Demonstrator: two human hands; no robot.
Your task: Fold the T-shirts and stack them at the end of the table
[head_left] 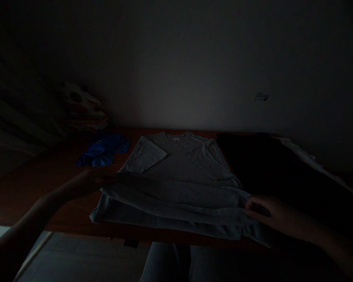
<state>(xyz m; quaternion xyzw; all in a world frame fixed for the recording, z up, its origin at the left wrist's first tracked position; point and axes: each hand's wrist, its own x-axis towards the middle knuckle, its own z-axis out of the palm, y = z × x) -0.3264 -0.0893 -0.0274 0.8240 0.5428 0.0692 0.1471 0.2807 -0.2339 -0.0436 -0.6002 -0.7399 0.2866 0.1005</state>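
A grey T-shirt lies on the reddish-brown table, its collar toward the wall and both sleeves laid inward over the body. The lower part is gathered in a raised fold near the table's front edge. At the fold's right end, my right hand pinches the cloth between thumb and fingers. My left hand is at the fold's left end with its fingers closed by the cloth; dimness and blur hide the fingertips.
Blue cloth lies crumpled at the left. Black cloth covers the table's right part, with white fabric along its far edge. A plush toy sits on stacked things at the back left, before the wall.
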